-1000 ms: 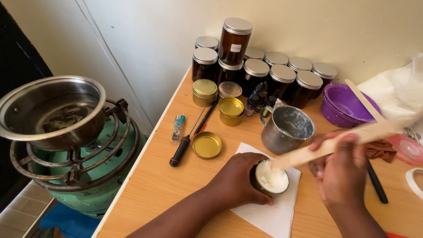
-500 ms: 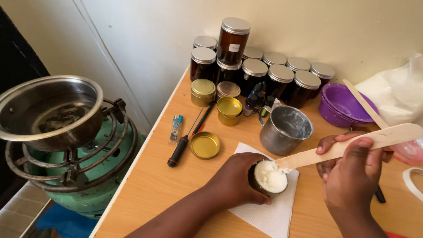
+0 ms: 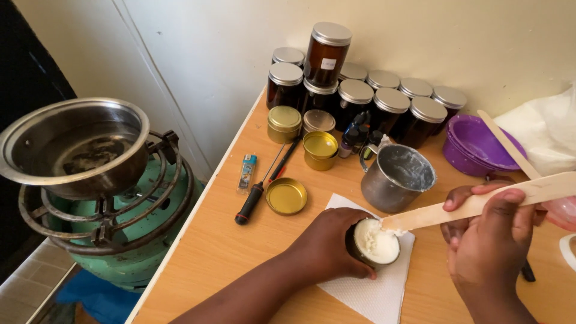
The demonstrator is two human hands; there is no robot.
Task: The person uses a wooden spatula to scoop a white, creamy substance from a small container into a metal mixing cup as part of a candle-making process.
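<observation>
My left hand (image 3: 324, 246) wraps around a small round tin (image 3: 375, 242) filled with white cream, which stands on a white paper towel (image 3: 372, 291). My right hand (image 3: 489, 240) grips a long flat wooden stick (image 3: 474, 206); its tip touches the cream at the tin's upper right rim. Just behind the tin stands a metal cup (image 3: 396, 177) smeared white inside.
Several dark jars with silver lids (image 3: 354, 99) line the wall. Gold tins (image 3: 320, 149), a loose gold lid (image 3: 286, 196), a screwdriver (image 3: 258, 192) and a lighter (image 3: 246, 171) lie left. A purple bowl (image 3: 471, 147) sits right. A steel pot (image 3: 75, 147) rests on a green gas burner (image 3: 132, 258) beside the table.
The stick's tip has drawn from the middle of the cream to the tin's right rim, and my right hand has shifted slightly right. My left hand has kept hold of the tin.
</observation>
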